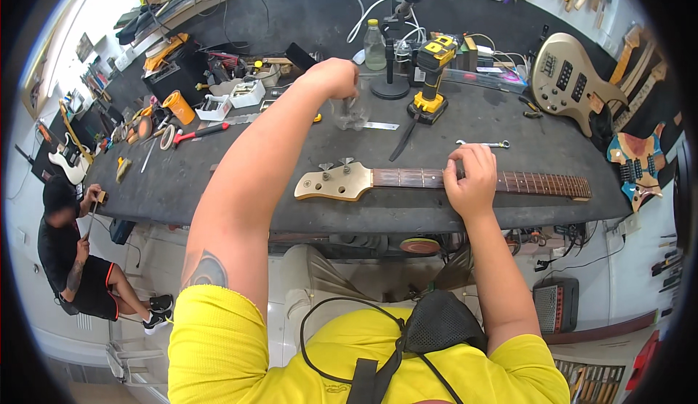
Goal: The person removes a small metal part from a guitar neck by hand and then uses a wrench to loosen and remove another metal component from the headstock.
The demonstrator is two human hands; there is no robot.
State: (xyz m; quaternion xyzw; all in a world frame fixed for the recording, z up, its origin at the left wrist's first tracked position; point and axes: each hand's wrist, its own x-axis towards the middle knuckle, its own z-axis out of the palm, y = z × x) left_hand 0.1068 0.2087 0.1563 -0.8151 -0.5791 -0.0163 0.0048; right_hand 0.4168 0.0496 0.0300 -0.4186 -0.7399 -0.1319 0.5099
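Yellow-sleeved, holding the left hand [338, 81] over a clear bag [349, 117], or similar see-through plastic, at 12 o'clock from the headstock [358, 186]. Curling those fingers downward at the plastic, hiding any pinch: not being able to tell if clamping. Resting the right hand [472, 179] across the guitar neck [418, 178], bending fingers over the fretboard; not being able to tell how firmly. Holding both hands well apart, the left at 10 o'clock from the right.

Laying the neck face up along the near bench [407, 206], pointing headstock toward 9, other end toward 3. Counting two tuning pegs [348, 163] along the headstock's 12 o'clock side, two bare holes toward 6.

Judging the step: probably picking something from the bag while steadying the neck. Probably calling next for a straight lift out, without snagging plastic or shifting the neck.

Minding the bench's front edge, running near the neck at 6 o'clock. Minding also a black stand [390, 90] at 3 from the left hand, a power drill [435, 62] beyond, a glass bottle [375, 49] toward 1–2. Noting a wrench [496, 144] just beside the right hand, at 12–1. Finding open room between bag and headstock, more between the neck and the gold guitar body [556, 106] at 1–2.
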